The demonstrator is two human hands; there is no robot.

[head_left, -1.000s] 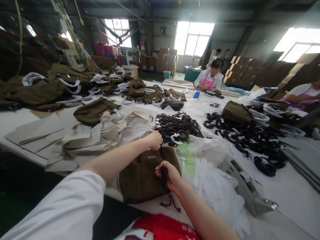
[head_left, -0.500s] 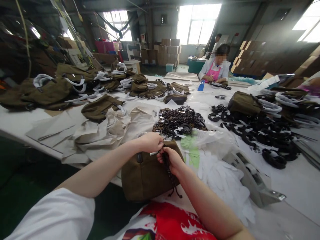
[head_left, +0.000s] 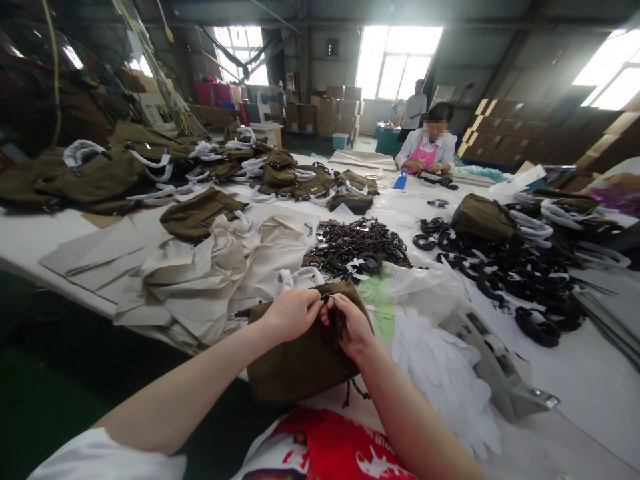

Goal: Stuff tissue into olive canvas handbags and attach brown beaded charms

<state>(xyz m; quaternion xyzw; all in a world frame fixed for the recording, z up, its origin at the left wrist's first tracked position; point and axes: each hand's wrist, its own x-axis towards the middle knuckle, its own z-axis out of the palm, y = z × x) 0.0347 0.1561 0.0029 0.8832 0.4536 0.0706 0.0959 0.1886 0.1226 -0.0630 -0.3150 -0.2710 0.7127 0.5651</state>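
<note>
An olive-brown fabric bag [head_left: 295, 370] stands at the table's near edge, close to my body. At its top edge the fingertips of my left hand [head_left: 294, 315] are pinched together; what they hold is too small and covered to make out. My right hand [head_left: 354, 325] is closed around a dark braided cord [head_left: 344, 363], whose loose ends dangle down the bag's side. Both hands' fingertips nearly meet at a small dark fitting. The bag's white-wrapped handle [head_left: 300, 277] sticks up behind my left hand.
Beyond the bag lies a pile of braided cords [head_left: 360, 237]. Crumpled paper [head_left: 200, 280] is on the left, with several olive bags [head_left: 295, 177] behind. White gloves [head_left: 440, 373], a grey tape dispenser [head_left: 500, 367] and coiled black straps [head_left: 540, 293] lie right. A co-worker [head_left: 427, 147] sits opposite.
My left hand has turned and dropped slightly, fingertips still against my right hand's. A small white piece between the hands no longer shows. The bag's wrapped handle is more visible.
</note>
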